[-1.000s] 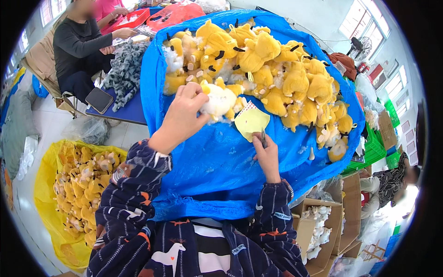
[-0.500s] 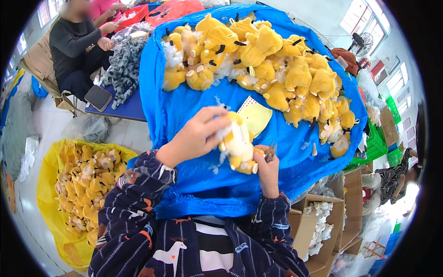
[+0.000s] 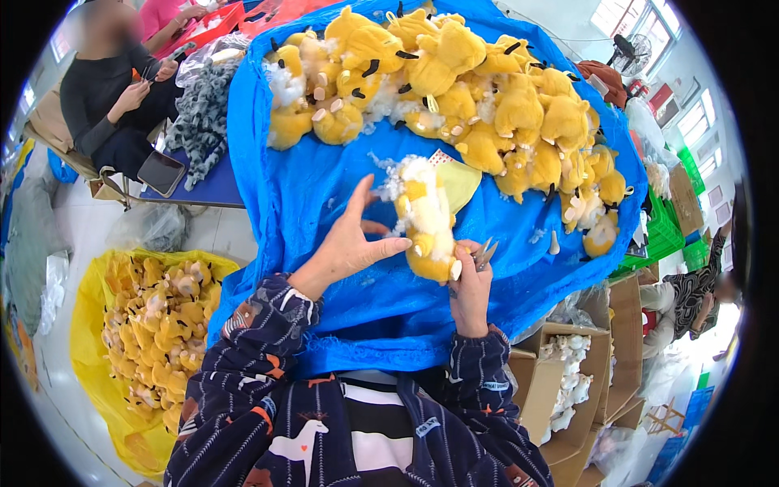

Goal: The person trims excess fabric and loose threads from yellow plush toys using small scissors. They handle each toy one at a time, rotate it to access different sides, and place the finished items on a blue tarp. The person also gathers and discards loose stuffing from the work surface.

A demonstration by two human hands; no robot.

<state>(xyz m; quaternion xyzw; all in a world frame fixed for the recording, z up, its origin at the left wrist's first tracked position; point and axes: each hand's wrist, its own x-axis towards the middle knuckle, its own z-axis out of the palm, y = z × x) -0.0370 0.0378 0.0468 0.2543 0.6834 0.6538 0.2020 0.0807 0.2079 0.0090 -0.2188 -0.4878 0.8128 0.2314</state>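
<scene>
Since a moment ago, you've pulled the yellow plush toy [image 3: 426, 223] nearer your body.
Your left hand [image 3: 349, 243] fingers grasp its side, right hand [image 3: 471, 284] clenched at its base holding small snips [image 3: 484, 253], below the plush pile [image 3: 454, 97] on the blue tarp [image 3: 324, 187].

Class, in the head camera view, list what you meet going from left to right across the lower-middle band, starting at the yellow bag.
Yellow bag of plush toys → left hand → yellow plush toy being held → right hand with small snips → cardboard box of white pieces.
</scene>
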